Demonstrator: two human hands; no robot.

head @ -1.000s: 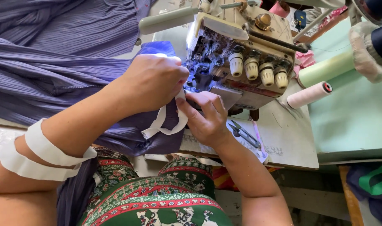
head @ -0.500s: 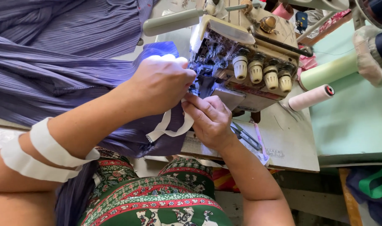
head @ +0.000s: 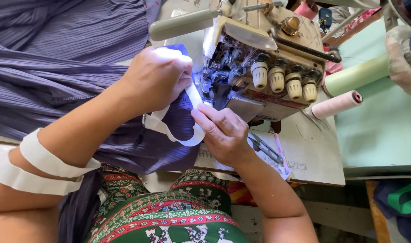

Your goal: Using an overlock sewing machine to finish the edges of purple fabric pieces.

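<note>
My left hand (head: pixel 156 77) is closed over the purple pleated fabric (head: pixel 56 67) and a white elastic band (head: pixel 193 100) just left of the needle area of a beige overlock sewing machine (head: pixel 264 58). My right hand (head: pixel 223 131) pinches the same white elastic band in front of the machine's presser foot, and the band loops below between both hands. Two loops of white elastic (head: pixel 38 166) wrap around my left forearm.
Four cream tension knobs (head: pixel 284 83) face me on the machine. Small scissors (head: pixel 265 147) lie on the white table (head: pixel 313 157) right of my right hand. A pink thread cone (head: pixel 333 105) and a pale green roll (head: pixel 356 76) lie at right. My patterned green skirt (head: pixel 169 220) is below.
The view has shifted slightly. My right hand has moved down and toward me along the elastic, and more of the white band now shows stretched between both hands.
</note>
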